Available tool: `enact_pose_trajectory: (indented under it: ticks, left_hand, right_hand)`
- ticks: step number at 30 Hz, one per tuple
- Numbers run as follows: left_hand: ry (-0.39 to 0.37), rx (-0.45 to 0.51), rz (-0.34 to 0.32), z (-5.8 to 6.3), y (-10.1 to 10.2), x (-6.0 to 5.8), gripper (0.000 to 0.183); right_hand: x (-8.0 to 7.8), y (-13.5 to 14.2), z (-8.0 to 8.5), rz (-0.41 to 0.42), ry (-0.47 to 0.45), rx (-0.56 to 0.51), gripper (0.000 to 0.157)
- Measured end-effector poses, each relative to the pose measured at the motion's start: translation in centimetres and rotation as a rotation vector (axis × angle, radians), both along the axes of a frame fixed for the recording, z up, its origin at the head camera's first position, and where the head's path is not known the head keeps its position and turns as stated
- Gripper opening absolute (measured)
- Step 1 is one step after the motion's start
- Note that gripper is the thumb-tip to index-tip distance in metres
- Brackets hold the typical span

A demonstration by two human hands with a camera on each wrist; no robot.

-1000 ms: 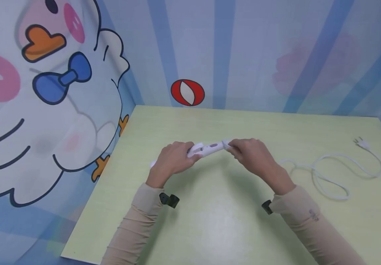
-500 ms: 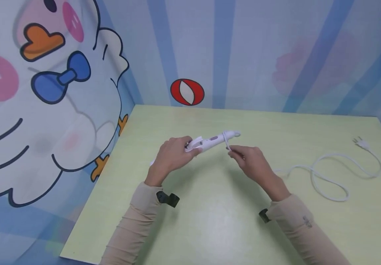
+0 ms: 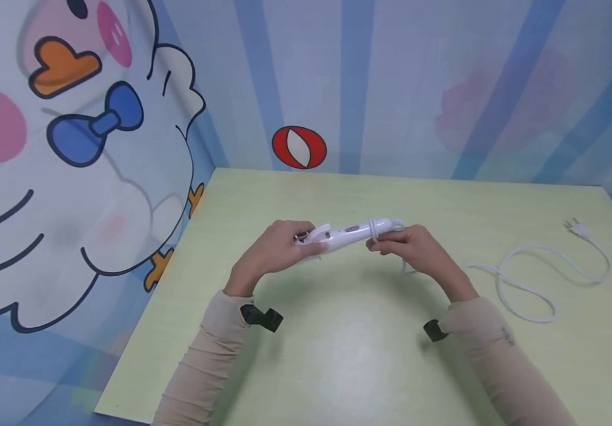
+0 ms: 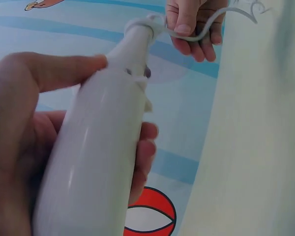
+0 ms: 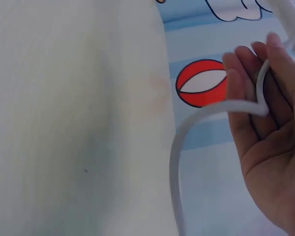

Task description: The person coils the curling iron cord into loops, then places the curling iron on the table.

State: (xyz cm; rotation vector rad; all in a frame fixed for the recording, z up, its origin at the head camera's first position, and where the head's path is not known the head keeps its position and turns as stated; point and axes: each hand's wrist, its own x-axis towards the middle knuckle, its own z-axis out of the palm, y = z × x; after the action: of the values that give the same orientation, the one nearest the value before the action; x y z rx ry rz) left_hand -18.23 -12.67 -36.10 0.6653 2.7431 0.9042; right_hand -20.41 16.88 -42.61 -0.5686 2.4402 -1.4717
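A white curling iron (image 3: 353, 235) is held above the table, slightly tilted, its handle end to the right. My left hand (image 3: 273, 251) grips it near the lever, thumb along one side and fingers around the other. White power cord (image 5: 175, 167) leaves the handle end and loops around it. At that end my right hand (image 3: 418, 249) pinches the cord between thumb and fingers, as the left wrist view also shows. The right wrist view has the cord crossing the palm and hanging down. My left hand hides the iron's far left part in the head view.
The remaining cord lies in a loose loop on the pale green table (image 3: 338, 355), ending in a two-pin plug (image 3: 580, 229) at the right. A cartoon-printed backdrop (image 3: 407, 89) stands behind the table and along its left side.
My right hand has drawn the cord off the handle end, then around it, and now sits just below that end. The iron has tipped flatter and shifted slightly right; more cord left the table.
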Motion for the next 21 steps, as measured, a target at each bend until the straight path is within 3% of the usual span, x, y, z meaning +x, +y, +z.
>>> enact_pose_trajectory:
  ticks: [4,10,16,21]
  left_hand:
    - [-0.012,0.034,-0.064,0.5,-0.1,-0.1,0.027]
    - [-0.009,0.003,-0.193,1.3,-0.1,-0.3,0.024]
    - [0.03,-0.107,-0.256,2.2,0.2,-0.4,0.024]
    - [0.05,-0.239,-0.269,3.0,0.5,-0.2,0.026]
  right_hand:
    - [-0.6,0.9,0.6,0.038,-0.065,0.002,0.026]
    - [-1.0,1.4,2.1,0.146,0.018,0.086,0.017]
    - [-1.7,1.5,3.8,0.22,0.033,0.233,0.021]
    - [-2.2,1.4,4.4,0.283,0.008,0.252,0.016]
